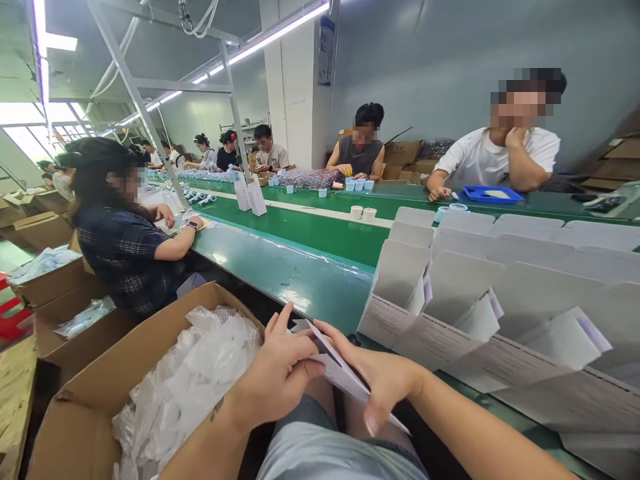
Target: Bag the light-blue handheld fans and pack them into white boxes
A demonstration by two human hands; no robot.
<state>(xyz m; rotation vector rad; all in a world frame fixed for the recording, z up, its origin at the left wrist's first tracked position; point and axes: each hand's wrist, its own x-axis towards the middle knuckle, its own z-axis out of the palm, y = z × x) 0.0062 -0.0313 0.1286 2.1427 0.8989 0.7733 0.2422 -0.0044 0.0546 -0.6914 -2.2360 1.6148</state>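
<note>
In the head view, a thin white paperboard carton (345,378) lies between the person's two hands, above the lap, its long axis slanting from the left fingertips at its far-left end down toward the right thumb and the near-right end. The left hand (274,373) is the nearer to that far end, its thumb and fingers pinched on the panel there while one fingertip stands up free of it. The right hand (383,377) spans more of the length, fingers bent over the upper edge and thumb pressed near the low end, so both hands are clamped on the same piece. A narrow dark gap runs lengthwise between its two panels, which look flat, stiff and matt with crisp straight edges; whether anything is inside cannot be told. Left of the left fingers, just beside that forearm, a brown corrugated box (83,397) holds a loose heap of clear, crinkled bubble-wrap bags (187,377). Right of the right fingers and apart from them stand rows of open white cartons (465,287), smooth-walled and square-cornered, with raised flaps and lines of small print. Beyond both sets of fingertips lies a glossy green worktop (265,260), and farther off a smooth green conveyor belt (320,230).
</note>
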